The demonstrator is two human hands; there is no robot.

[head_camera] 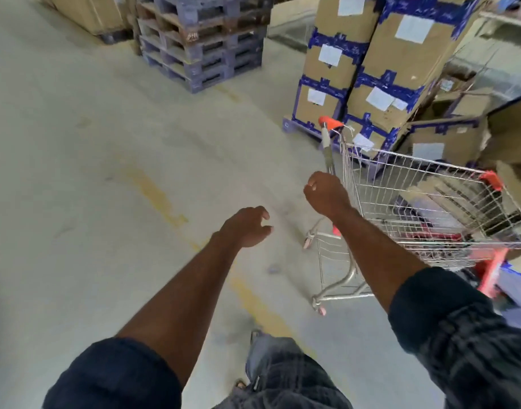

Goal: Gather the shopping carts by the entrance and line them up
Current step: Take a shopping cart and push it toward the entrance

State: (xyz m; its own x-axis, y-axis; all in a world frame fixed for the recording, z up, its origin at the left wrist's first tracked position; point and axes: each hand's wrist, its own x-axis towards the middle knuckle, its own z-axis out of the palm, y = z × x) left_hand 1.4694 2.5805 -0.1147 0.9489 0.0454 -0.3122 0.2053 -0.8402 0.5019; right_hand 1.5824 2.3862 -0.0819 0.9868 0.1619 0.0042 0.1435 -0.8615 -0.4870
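Your right hand (327,196) grips the light, free-rolling cart (424,208) by its handle (stiff steel), left hand (247,228) loose beside it.

Your left hand (247,227) is out in front, palm down, fingers loosely curled and spread, thumb apart from them, gripping nothing. Left forearm is bare and runs up from lower left, with the dark sleeve (114,376) rolled above the elbow. Your right hand (325,193) is higher and further forward, fingers curled into a fist, knuckles up, wrist bent slightly. Can't tell whether the fist is wrapped around anything. Right forearm is also bare, extended from lower right, its dark sleeve bunched near the elbow. Both arms are nearly straight, hands apart. One trouser leg (286,376) shows below, mid-stride.
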